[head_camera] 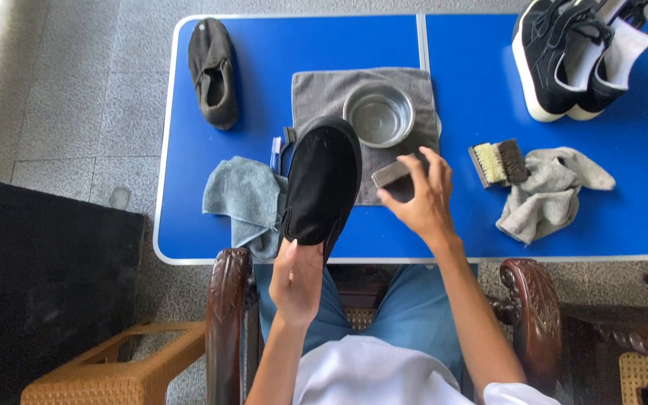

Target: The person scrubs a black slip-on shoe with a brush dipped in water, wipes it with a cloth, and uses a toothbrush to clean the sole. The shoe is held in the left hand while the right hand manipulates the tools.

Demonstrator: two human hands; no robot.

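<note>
Slip-on shoe [322,184], black with a matte, suede-like upper and rounded toe, held above the near edge of the blue table [624,217]. Left hand [298,277] grips its heel end from below, fingers curled shut around it. Right hand [423,196] pinches a small grey block [393,174], possibly a cleaning eraser, fingers closed on it just beside the shoe. Behind lies a grey towel [324,94], nubby weave, bearing a round steel bowl [379,114]; contents unclear, perhaps water. Matching shoe [214,71] lies far left. Crumpled blue-grey cloth [243,199] sits under the held shoe. Bristle brush [498,162] touches a rumpled pale cloth [553,193]. Black sneakers [564,56], white-soled, occupy the far right corner.
</note>
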